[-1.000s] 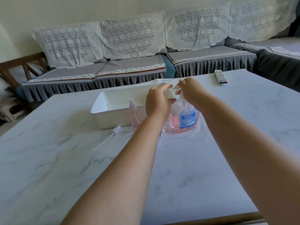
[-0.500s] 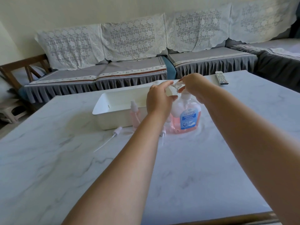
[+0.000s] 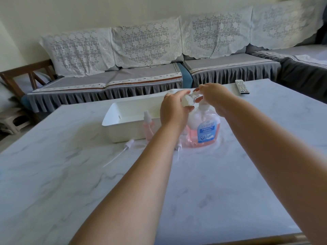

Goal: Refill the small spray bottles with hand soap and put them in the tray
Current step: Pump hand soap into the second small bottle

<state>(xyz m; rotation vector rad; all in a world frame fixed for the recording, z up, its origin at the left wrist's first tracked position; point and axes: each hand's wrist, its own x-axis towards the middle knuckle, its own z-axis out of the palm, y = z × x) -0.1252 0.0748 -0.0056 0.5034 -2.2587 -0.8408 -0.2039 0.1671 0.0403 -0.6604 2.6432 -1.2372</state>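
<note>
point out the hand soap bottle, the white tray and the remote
hand soap bottle (image 3: 207, 132): head view, on its blue label
white tray (image 3: 127, 129): head view, on its near outer wall
remote (image 3: 242, 87): head view, on the middle of its keypad

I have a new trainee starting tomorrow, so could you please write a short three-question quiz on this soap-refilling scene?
1. True or false: the white tray already holds a spray bottle.
2. What does the left hand hold up to the spout of the hand soap bottle?
A. a remote
B. a small clear bottle
C. a cloth
3. What lies loose on the table in front of the tray?

Key
1. False: nothing shows inside it.
2. B; the right hand is on the pump.
3. A spray head with its tube.
</note>
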